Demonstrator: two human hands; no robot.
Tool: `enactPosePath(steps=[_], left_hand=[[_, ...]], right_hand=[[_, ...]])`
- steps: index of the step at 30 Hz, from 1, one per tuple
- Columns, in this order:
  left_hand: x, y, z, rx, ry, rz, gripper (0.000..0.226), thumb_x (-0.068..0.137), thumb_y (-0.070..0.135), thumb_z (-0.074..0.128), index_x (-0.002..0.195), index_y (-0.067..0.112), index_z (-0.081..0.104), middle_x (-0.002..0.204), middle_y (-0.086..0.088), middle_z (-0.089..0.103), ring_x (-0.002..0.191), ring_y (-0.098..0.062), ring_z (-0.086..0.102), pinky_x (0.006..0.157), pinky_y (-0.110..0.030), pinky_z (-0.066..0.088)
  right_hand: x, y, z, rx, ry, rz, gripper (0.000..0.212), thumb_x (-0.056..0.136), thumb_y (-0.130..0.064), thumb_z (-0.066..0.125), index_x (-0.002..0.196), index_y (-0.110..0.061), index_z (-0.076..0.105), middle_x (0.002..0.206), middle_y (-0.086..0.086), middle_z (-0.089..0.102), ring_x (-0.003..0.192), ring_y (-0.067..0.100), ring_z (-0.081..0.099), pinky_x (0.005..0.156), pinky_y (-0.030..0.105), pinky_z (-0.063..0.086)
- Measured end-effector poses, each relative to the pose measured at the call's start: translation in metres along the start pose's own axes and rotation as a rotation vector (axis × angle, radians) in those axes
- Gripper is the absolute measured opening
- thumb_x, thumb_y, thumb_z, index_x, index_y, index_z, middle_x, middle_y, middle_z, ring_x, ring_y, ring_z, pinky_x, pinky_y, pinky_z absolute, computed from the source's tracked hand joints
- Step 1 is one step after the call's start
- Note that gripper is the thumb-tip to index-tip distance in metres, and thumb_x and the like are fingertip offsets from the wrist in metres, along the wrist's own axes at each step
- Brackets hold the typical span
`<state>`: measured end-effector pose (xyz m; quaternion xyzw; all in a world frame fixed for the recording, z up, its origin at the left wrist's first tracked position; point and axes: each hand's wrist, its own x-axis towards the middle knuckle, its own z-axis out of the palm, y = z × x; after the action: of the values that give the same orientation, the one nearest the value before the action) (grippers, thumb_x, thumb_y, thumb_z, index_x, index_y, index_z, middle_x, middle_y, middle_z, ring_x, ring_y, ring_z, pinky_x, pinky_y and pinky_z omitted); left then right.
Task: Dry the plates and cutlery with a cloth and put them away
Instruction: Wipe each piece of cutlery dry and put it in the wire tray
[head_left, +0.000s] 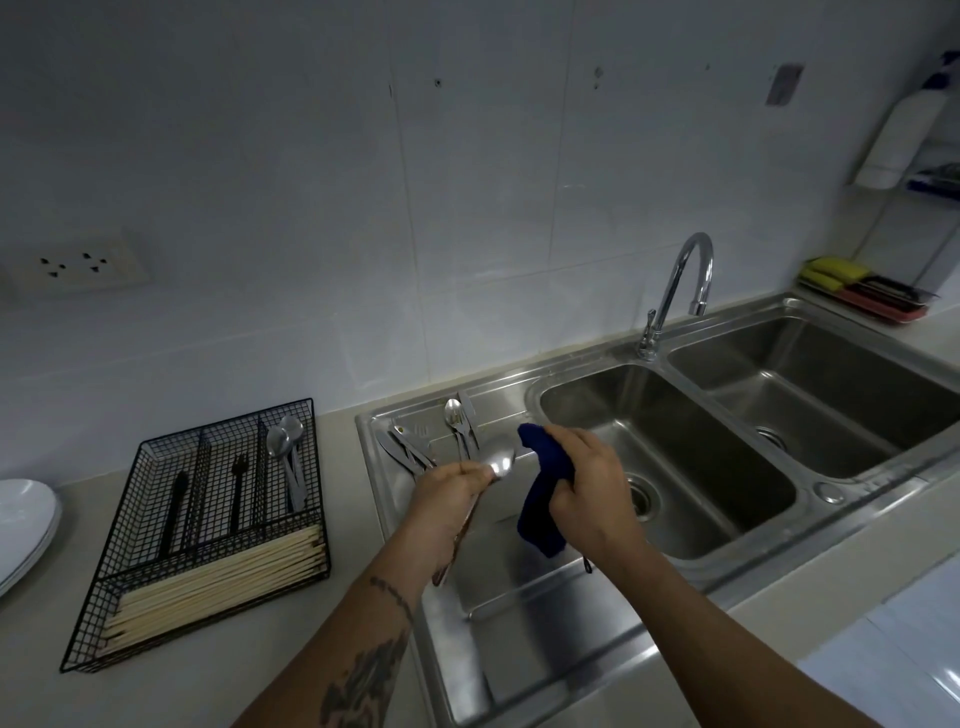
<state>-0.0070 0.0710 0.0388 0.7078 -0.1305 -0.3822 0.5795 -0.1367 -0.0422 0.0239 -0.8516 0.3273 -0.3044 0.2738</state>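
The left hand (448, 493) grips a shiny steel spoon (498, 462), bowl angled up-right, just beside the dark blue cloth (545, 488) bunched in the right hand (589, 483).

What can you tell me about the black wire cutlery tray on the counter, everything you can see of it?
The black wire cutlery tray is a rectangular mesh basket of thin dark metal, lying flat on the pale counter left of the sink's draining board, turned at an angle. Dividers form narrow lengthwise compartments plus one crosswise section at the near end. The crosswise section holds pale chopsticks; the right compartment holds shiny spoons; two others hold dark-handled pieces. Neither hand touches it.
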Motion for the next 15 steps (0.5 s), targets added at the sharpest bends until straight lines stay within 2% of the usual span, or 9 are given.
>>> enactPosePath(steps=[2, 5, 9, 13, 15], left_hand=[[0.005, 0.001, -0.001, -0.003, 0.062, 0.021, 0.009, 0.087, 0.017, 0.071, 0.081, 0.009, 0.071, 0.074, -0.003, 0.065, 0.073, -0.021, 0.056, 0.070, -0.029, 0.044], [0.009, 0.002, -0.001, -0.008, 0.112, 0.026, 0.011, 0.089, 0.007, 0.066, 0.079, 0.007, 0.062, 0.073, -0.009, 0.064, 0.065, -0.020, 0.059, 0.059, -0.028, 0.051], [0.012, -0.001, -0.001, -0.069, 0.182, -0.002, 0.007, 0.086, 0.000, 0.064, 0.092, 0.000, 0.063, 0.087, -0.021, 0.071, 0.073, -0.027, 0.068, 0.068, -0.034, 0.060], [0.010, -0.004, -0.007, -0.099, 0.321, 0.031, 0.004, 0.086, 0.004, 0.066, 0.090, 0.004, 0.064, 0.079, -0.012, 0.073, 0.072, -0.022, 0.071, 0.071, -0.036, 0.060], [0.007, -0.003, -0.016, -0.124, 0.392, 0.079, 0.003, 0.088, 0.006, 0.066, 0.088, 0.009, 0.065, 0.077, -0.009, 0.073, 0.071, -0.020, 0.072, 0.075, -0.037, 0.061]], right_hand=[[-0.002, -0.005, -0.004, 0.012, 0.008, -0.003, 0.071, 0.068, 0.009, 0.051, 0.131, -0.023, 0.056, 0.120, -0.001, 0.057, 0.109, 0.022, 0.051, 0.094, 0.040, 0.046], [-0.008, -0.019, -0.006, 0.014, -0.002, -0.016, 0.068, 0.067, 0.008, 0.051, 0.126, -0.024, 0.058, 0.112, -0.003, 0.058, 0.102, 0.018, 0.051, 0.088, 0.036, 0.047], [-0.022, -0.037, 0.005, -0.111, -0.041, -0.049, 0.061, 0.069, 0.000, 0.059, 0.125, -0.024, 0.055, 0.115, -0.002, 0.058, 0.101, 0.019, 0.052, 0.084, 0.036, 0.049], [-0.035, -0.055, 0.014, -0.328, -0.148, -0.084, 0.059, 0.077, -0.013, 0.064, 0.133, -0.023, 0.048, 0.127, -0.002, 0.052, 0.107, 0.022, 0.047, 0.087, 0.035, 0.047], [-0.038, -0.060, 0.011, -0.341, -0.151, -0.065, 0.056, 0.079, -0.016, 0.063, 0.132, -0.023, 0.048, 0.124, -0.002, 0.054, 0.106, 0.022, 0.048, 0.085, 0.034, 0.048]])
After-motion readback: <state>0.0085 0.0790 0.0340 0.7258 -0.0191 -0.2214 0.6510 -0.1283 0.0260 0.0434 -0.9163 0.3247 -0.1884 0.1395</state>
